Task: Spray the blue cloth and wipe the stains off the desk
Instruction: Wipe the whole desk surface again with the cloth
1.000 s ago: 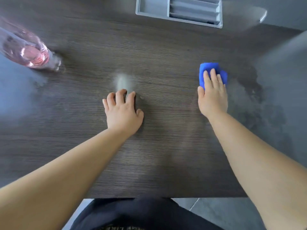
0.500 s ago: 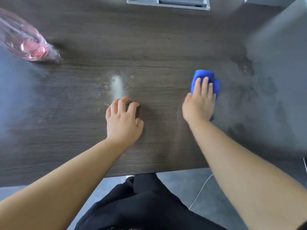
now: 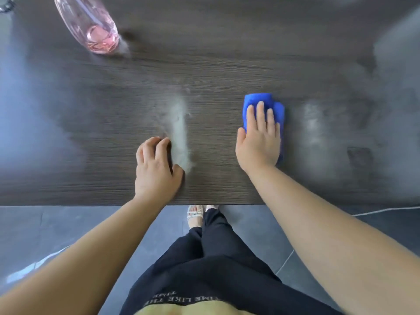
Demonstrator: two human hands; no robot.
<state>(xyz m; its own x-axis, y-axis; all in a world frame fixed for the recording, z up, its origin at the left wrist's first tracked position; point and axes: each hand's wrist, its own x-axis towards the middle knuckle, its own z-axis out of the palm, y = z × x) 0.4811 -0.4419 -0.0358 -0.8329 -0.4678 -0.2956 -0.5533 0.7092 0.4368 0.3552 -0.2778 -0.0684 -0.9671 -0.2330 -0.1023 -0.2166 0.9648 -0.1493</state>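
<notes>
A folded blue cloth [image 3: 263,104] lies on the dark wood desk [image 3: 227,53], right of centre. My right hand [image 3: 259,142] presses flat on the cloth with straight fingers, covering its near half. My left hand [image 3: 156,167] rests on the desk near the front edge, its fingers bent with the tips on the wood, and holds nothing. A whitish stain [image 3: 179,128] runs as a streak just right of my left fingers. A fainter pale smear [image 3: 314,126] shows to the right of the cloth. The clear spray bottle [image 3: 91,26] with pink liquid stands at the back left.
The desk's front edge [image 3: 91,204] crosses the middle of the view. Below it are a grey tiled floor, the person's dark trousers and sandalled feet. A white cable [image 3: 386,210] lies on the floor at the right.
My right hand has slid the cloth leftward and toward the desk's near edge. My left fingers have bent more. The view has tilted down, so the grey tray at the back is out of sight.
</notes>
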